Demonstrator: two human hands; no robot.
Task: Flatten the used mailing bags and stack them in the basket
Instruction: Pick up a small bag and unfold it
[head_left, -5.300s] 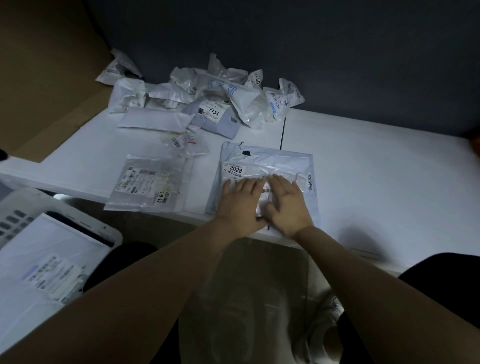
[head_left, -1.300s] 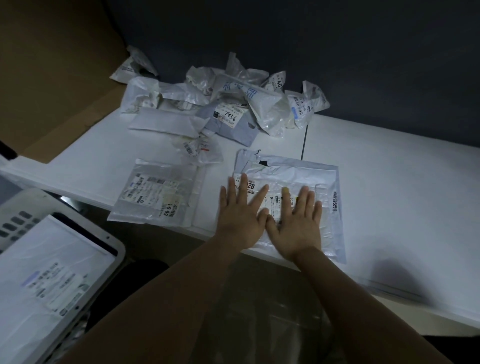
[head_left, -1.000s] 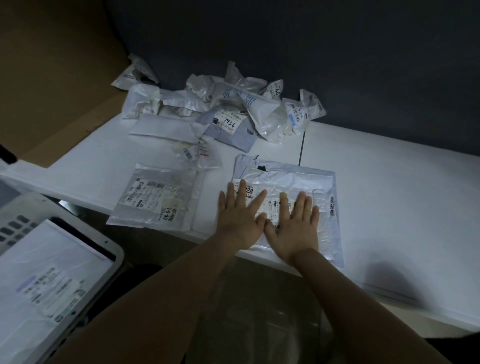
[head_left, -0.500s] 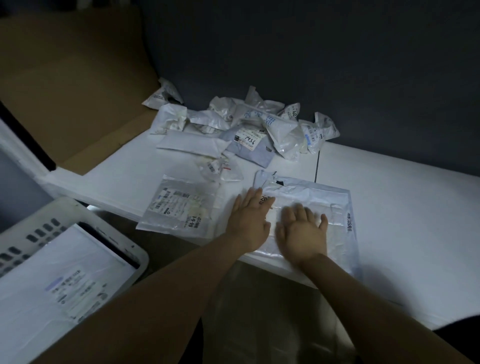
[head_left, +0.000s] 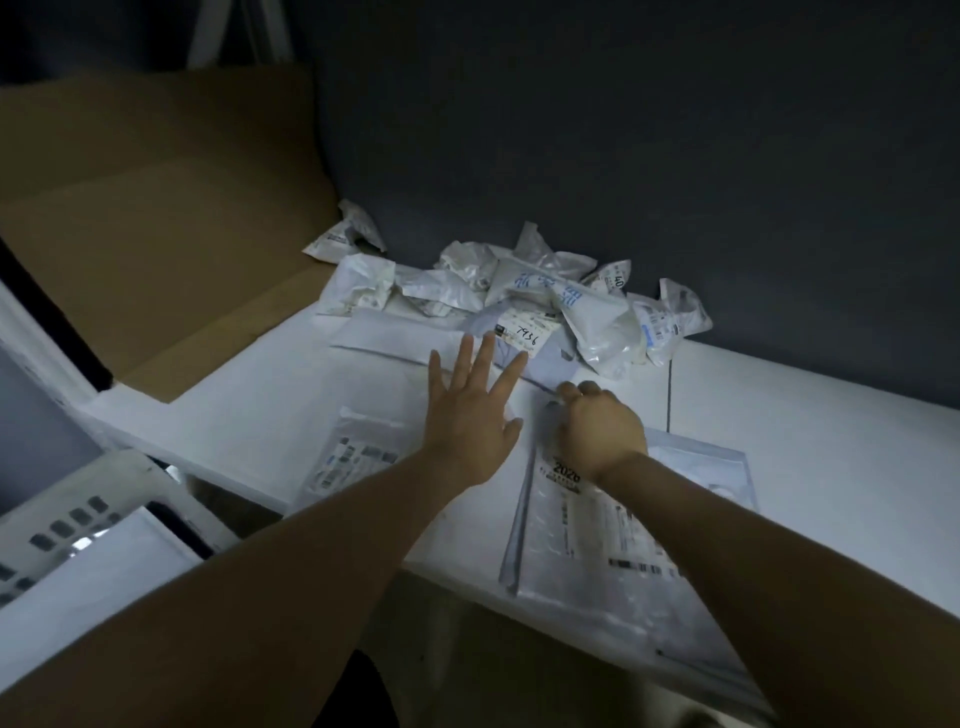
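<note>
A large flattened mailing bag (head_left: 597, 551) with a "2028" label lies at the table's near edge, its near end over the edge. My right hand (head_left: 597, 436) has its fingers curled at the bag's far left corner and seems to pinch it. My left hand (head_left: 467, 415) hovers with spread, straight fingers just left of it, pointing at the pile of crumpled mailing bags (head_left: 545, 296) by the back wall. Another flat bag (head_left: 353, 457) lies to the left. The white basket (head_left: 78, 514) at lower left holds a flat bag (head_left: 78, 597).
A brown cardboard sheet (head_left: 156, 234) leans at the table's left side. A dark wall stands right behind the pile. A long white envelope (head_left: 395, 338) and a bag labelled "7936" (head_left: 524, 332) lie at the pile's front. The white table (head_left: 805, 441) stretches out to the right.
Both hands have left their flat pressing on the large bag. My left hand lifted and moved toward the pile; my right hand slid to the bag's far left corner and curled. The view tilted up.
</note>
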